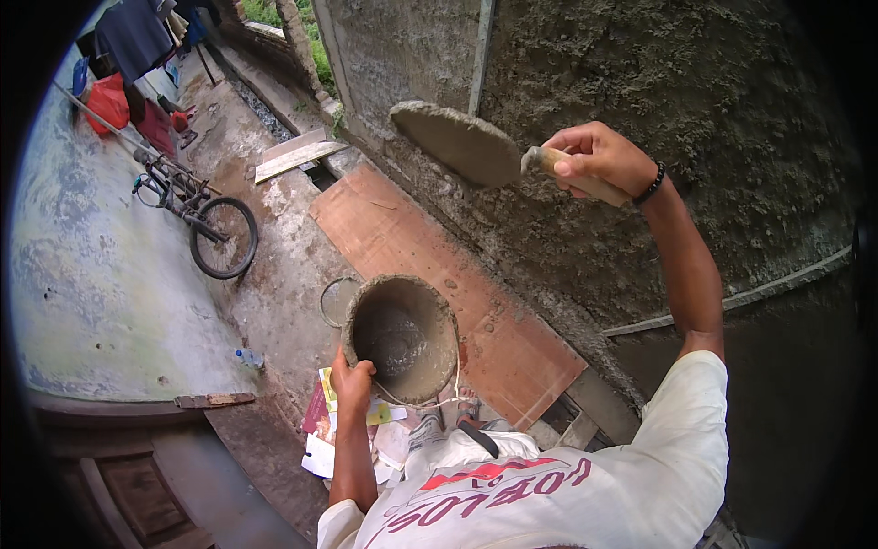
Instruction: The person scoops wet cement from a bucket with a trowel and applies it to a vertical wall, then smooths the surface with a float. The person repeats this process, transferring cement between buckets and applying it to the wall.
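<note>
My left hand (351, 382) grips the rim of a mortar-caked bucket (402, 316), its mouth tilted up toward me; wet grey residue coats the inside. A thin white handle hangs along the bucket's right side. My right hand (599, 163), with a dark beaded bracelet at the wrist, is closed round the wooden handle of a trowel (462, 145). The trowel's broad rounded blade is smeared with grey mortar and points left, close to the wall. Behind that hand stands the wall (732, 119), covered in rough, wet-looking mortar.
A reddish-brown board (439, 284) spattered with mortar lies along the wall's foot. Papers (320, 453) lie by my feet. A bicycle (215, 233) leans at the left wall, with a plastic bottle (249, 358) nearer. Beyond are a red bag (108, 101) and hanging clothes (135, 41).
</note>
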`<state>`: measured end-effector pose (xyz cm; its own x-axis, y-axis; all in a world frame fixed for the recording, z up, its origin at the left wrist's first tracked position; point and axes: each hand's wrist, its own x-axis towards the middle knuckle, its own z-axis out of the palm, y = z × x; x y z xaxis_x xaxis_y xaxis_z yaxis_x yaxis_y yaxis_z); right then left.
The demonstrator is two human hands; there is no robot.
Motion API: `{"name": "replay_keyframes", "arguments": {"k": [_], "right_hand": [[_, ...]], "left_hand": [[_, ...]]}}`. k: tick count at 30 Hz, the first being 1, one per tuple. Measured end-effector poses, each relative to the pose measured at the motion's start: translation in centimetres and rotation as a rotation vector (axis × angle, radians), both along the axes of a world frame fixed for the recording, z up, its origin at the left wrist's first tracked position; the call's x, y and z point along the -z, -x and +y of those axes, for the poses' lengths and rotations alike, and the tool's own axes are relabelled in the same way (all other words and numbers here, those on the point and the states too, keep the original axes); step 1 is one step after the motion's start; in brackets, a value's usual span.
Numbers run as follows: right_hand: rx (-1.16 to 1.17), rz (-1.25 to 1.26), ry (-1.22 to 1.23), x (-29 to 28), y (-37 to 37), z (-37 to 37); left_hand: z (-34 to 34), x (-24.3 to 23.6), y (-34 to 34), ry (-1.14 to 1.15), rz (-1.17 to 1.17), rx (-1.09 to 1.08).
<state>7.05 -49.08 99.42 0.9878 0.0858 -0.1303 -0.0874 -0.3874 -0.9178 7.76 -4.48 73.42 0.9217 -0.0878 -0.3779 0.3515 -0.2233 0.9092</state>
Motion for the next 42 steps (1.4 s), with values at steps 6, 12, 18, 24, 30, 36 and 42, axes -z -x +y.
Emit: {"name": "replay_keyframes", "arguments": {"k": [6,12,18,24,30,36,42], "right_hand": [[0.873,-0.492,0.997,-4.7,-0.9,-17.8],[0.669,-0.272,0.673,-3.4,4.9,-11.5],[0.243,0.364,0.299,9.4,9.1,1.2],[-0.115,0.437,0.289,17.5,11.5,10.1],[-0.025,0.184,0.841,22.8,9.1,16.1],[-0.17,-0.046,0.816,22.7,9.4,21.6],[-0.461,0.001,0.899,21.4,11.8,22.7]], "left_hand": [[-1.2,0.8,1.6,0.064,-0.042,-0.007],[-2.6,1.9,2.2,0.08,0.0,0.086],[-4.3,1.5,1.5,0.127,0.011,0.163],[-5.2,-1.4,1.3,0.208,0.019,0.224],[-5.2,-3.3,1.4,0.229,-0.06,0.327],[-3.8,-3.1,-0.3,0.225,-0.098,0.391],[-2.1,-3.2,-0.6,0.227,-0.057,0.334]]}}
